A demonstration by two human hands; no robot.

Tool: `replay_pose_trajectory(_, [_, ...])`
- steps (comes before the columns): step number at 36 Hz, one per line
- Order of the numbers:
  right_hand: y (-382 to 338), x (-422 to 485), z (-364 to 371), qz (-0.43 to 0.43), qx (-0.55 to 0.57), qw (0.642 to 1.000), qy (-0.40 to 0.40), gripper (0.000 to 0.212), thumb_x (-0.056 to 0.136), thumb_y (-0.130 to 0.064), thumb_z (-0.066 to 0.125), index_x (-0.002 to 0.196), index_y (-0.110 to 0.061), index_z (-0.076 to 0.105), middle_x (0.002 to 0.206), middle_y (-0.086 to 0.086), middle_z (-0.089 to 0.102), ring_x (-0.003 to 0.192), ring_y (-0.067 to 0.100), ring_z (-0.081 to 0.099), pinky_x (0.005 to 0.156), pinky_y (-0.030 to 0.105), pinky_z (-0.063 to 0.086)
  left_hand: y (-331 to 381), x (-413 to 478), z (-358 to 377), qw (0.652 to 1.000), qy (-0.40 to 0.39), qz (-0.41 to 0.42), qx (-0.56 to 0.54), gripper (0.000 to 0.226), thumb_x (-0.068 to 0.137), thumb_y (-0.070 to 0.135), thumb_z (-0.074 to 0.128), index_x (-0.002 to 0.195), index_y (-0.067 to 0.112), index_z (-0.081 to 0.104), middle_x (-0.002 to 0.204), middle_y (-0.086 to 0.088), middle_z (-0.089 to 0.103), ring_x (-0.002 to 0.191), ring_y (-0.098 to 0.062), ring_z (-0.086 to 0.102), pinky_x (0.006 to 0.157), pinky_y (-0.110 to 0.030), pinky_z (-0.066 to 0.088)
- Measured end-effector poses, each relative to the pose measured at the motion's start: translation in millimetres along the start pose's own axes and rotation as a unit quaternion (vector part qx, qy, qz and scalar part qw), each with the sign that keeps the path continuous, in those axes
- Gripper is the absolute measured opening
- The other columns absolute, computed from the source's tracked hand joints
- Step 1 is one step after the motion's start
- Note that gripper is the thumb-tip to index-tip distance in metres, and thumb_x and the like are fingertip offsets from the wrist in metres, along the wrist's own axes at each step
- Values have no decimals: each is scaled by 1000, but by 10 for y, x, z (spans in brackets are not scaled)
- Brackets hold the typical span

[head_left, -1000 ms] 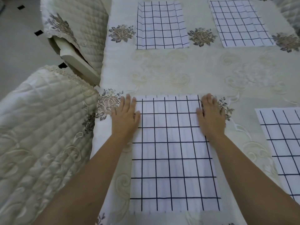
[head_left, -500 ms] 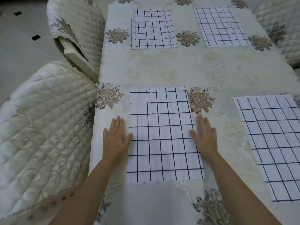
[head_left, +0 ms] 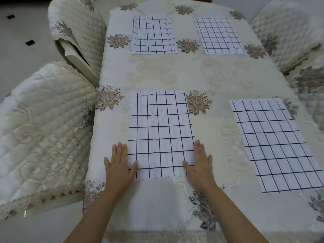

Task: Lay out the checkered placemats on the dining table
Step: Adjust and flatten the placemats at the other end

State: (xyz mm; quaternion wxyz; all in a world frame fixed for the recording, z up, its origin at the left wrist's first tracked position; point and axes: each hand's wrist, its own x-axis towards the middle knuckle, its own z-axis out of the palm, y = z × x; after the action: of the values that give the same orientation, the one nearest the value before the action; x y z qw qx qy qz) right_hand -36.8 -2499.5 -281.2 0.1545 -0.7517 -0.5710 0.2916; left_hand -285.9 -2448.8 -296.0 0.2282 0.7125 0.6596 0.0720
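Head view: four checkered placemats laid on the dining table, both hands flat at the nearest one.

Left of the left hand (head_left: pixel 118 165), a quilted chair cover (head_left: pixel 43 130) adjoins the table. That hand lies palm down, fingers spread and gripping nothing, its thumb on the near-left placemat (head_left: pixel 160 130). The right hand (head_left: pixel 200 165) mirrors it on the opposite edge, likewise flat and empty. Right of it lies the near-right placemat (head_left: pixel 273 144); beyond the hands, the far-left placemat (head_left: pixel 153 35) and far-right placemat (head_left: pixel 220 35) rest on the embroidered tablecloth (head_left: pixel 192 71).
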Motion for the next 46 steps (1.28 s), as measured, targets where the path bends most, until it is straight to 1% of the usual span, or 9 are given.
replay_pose_trajectory(4, [-34, 2, -105, 25, 101, 994, 26, 71, 97, -28, 44, 149, -16, -2, 157, -8, -1, 145, 7, -1, 118, 32, -7, 242, -89, -25, 1000, -10, -13, -15, 97, 69, 64, 5, 149, 11, 4, 157, -8, -6, 144, -23, -12, 115, -49, -3])
replay_pose_trajectory(9, [-33, -5, -309, 58, 189, 980, 33, 61, 97, -22, 46, 148, -11, 15, 154, 2, 18, 141, 15, 21, 112, 25, 18, 756, -184, 87, 996, 22, 91, 0, 78, 80, 47, 26, 143, 0, 30, 153, -19, 19, 141, -29, 6, 111, -54, 9])
replay_pose_trajectory(12, [51, 1, -438, 67, 218, 973, 32, 53, 96, -19, 47, 144, -11, 26, 147, 2, 31, 133, 13, 34, 103, 19, 26, 1190, -265, 199, 990, -21, 136, -30, 68, 90, 40, 34, 147, 7, 19, 157, -10, 5, 139, -16, -13, 111, -38, -9])
replay_pose_trajectory(14, [138, 0, -546, 72, 237, 968, 31, 47, 96, -18, 48, 140, -13, 34, 141, 2, 40, 121, 11, 44, 98, 20, 33, 1478, -291, 299, 985, -21, 163, -52, 63, 91, 34, 37, 146, 7, 22, 156, -11, 10, 138, -16, -10, 111, -40, -7])
replay_pose_trajectory(18, [409, -26, -812, 83, 274, 957, 35, 39, 95, -17, 48, 134, -15, 41, 130, -2, 48, 106, 7, 48, 92, 20, 38, 2034, -326, 453, 981, -45, 150, -114, 68, 84, 40, 26, 145, 10, 25, 155, -5, 16, 145, -14, 3, 115, -34, -1])
replay_pose_trajectory(22, [734, -44, -1098, 87, 287, 953, 47, 33, 95, -15, 47, 128, -17, 46, 123, -3, 53, 103, 8, 51, 77, 9, 38, 2462, -327, 582, 978, -40, 135, -154, 60, 89, 30, 38, 144, 10, 28, 152, -4, 26, 142, -15, 19, 113, -21, 7])
replay_pose_trajectory(29, [1334, -81, -1575, 89, 278, 956, 41, 27, 95, -16, 47, 122, -20, 49, 116, -6, 57, 95, 6, 53, 65, 9, 42, 3022, -457, 896, 977, -21, 92, -193, 54, 92, 18, 52, 141, 9, 33, 143, -2, 40, 133, -14, 35, 103, -10, 16])
replay_pose_trajectory(36, [1653, -143, -1851, 107, 286, 950, 65, 23, 94, -14, 48, 117, -21, 50, 113, -5, 58, 99, 12, 57, 67, 11, 40, 3277, -645, 1138, 983, -58, 121, -123, 68, 86, 37, 53, 142, 7, 31, 142, -5, 40, 132, -19, 37, 106, -21, 24])
replay_pose_trajectory(46, [2023, -266, -2128, 173, 223, 951, 123, 35, 94, -18, 50, 128, -9, 47, 121, 4, 53, 97, 14, 48, 83, 24, 35, 3371, -674, 1311, 961, -183, 190, 79, 91, 82, 54, 58, 148, 15, 8, 155, -6, 11, 144, -25, 5, 116, -46, 11])
